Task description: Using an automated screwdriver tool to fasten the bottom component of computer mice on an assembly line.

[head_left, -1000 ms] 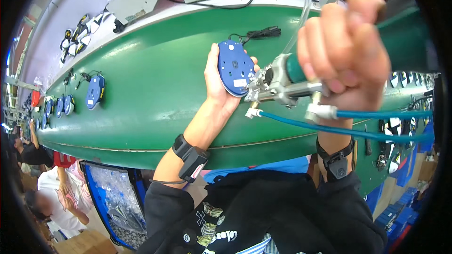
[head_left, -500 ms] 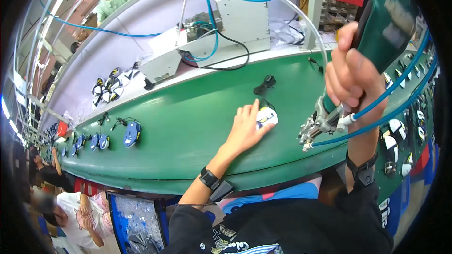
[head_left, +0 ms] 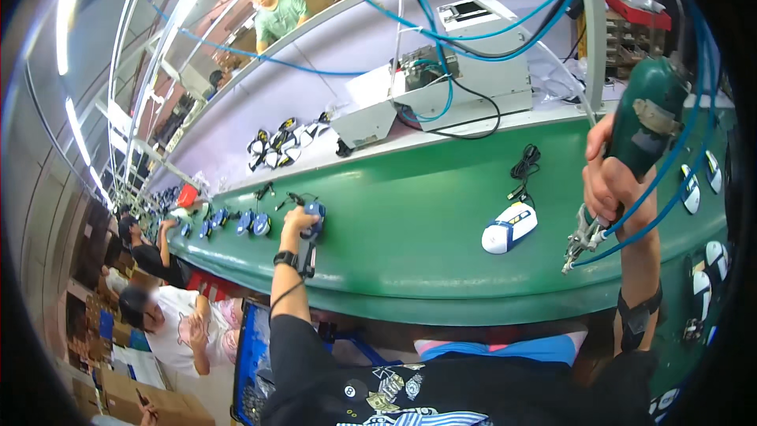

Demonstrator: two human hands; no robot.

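Observation:
My left hand (head_left: 296, 223) reaches to the left along the green conveyor belt (head_left: 394, 244), its fingers closed on a blue computer mouse (head_left: 315, 221), partly hidden by the hand. A white and blue mouse (head_left: 509, 229) lies on the belt in front of me, its black cable (head_left: 525, 162) bundled beyond it. Raised at the right, my right hand (head_left: 611, 181) grips a green power screwdriver (head_left: 648, 114). Its metal head (head_left: 583, 243) points down above the belt, to the right of the white and blue mouse.
More blue mice (head_left: 244, 222) line the belt further left. Several white shells (head_left: 284, 144) lie on the ledge behind. Blue hoses (head_left: 694, 134) hang at the right. A grey machine (head_left: 481, 83) stands at the back. Co-workers (head_left: 177, 323) are on the left.
My left hand has left the white and blue mouse and moved left to a blue one. My right hand holds the screwdriver lower, and the view has turned left.

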